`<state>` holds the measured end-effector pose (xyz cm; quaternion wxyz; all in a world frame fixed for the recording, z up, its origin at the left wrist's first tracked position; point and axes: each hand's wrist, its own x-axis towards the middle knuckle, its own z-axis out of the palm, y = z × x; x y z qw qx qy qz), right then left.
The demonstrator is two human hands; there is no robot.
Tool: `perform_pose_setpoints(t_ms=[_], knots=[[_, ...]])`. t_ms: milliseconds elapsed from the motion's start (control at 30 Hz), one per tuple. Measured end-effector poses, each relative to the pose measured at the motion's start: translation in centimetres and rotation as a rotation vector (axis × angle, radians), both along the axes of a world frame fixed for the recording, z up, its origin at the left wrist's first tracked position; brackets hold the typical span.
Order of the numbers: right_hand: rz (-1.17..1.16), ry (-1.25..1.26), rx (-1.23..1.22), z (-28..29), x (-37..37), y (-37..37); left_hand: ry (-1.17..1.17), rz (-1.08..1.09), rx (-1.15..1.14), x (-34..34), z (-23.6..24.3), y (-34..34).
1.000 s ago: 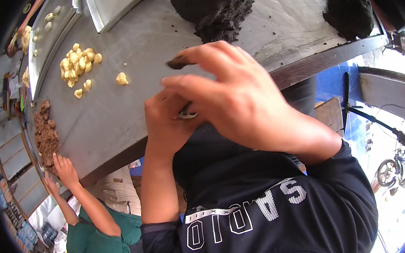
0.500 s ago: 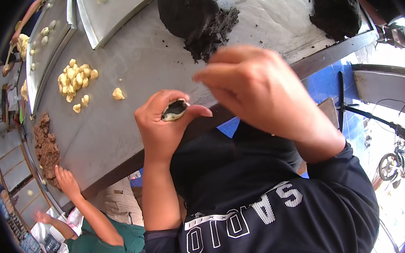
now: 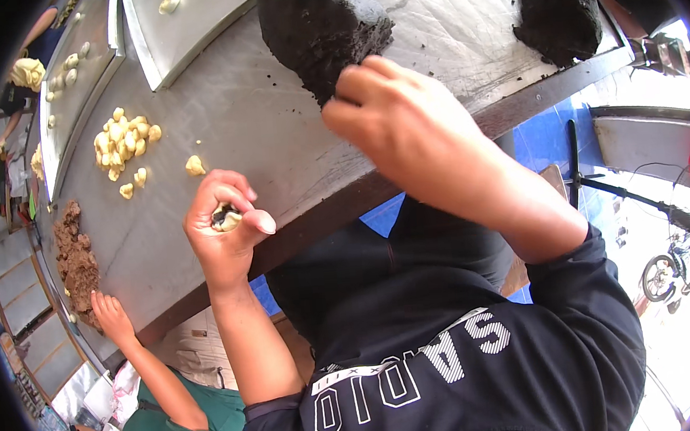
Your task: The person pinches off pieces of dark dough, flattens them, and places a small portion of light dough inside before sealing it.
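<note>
In my left hand, just off the table's near edge, sits a small pale dough piece cupped by curled fingers and thumb. Dark filling shows in its middle. My right hand is at the crumbly lower edge of a large black paste mound. Its fingers are bent together against the paste; the fingertips are partly hidden. To the left on the table lies a cluster of small yellowish dough pieces, with a single dough piece nearer my left hand.
Two metal trays with pale pieces stand at the far left. Another black paste mound lies far right. A brown mass is at the left end, touched by a co-worker's hand. The table's dark edge runs before me.
My left hand has moved left and slightly down with the dough, its fingers closing further round it. My right hand has turned and now meets the black paste mound's edge.
</note>
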<state>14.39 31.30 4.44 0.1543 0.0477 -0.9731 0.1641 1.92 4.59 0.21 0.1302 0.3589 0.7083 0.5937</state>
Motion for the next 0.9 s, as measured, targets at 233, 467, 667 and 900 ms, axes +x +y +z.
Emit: perform_pose_setpoints(t_ms=[233,467,667,900], knots=[[-0.018,-0.118,-0.074,-1.0,1.5,-0.1,-0.28,-0.033,0.212,0.4,-1.2,-0.3],[-0.073,-0.05,-0.023,-2.0,1.4,1.8,0.442,-0.012,-0.322,2.3,1.8,1.6],[-0.113,0.129,-0.108,-2.8,2.2,13.1,0.383,0.04,-0.167,1.8,-0.3,2.1],[0.021,0.098,-0.156,-3.4,4.2,4.2,0.268,-0.237,-0.344,-0.4,1.6,0.2]])
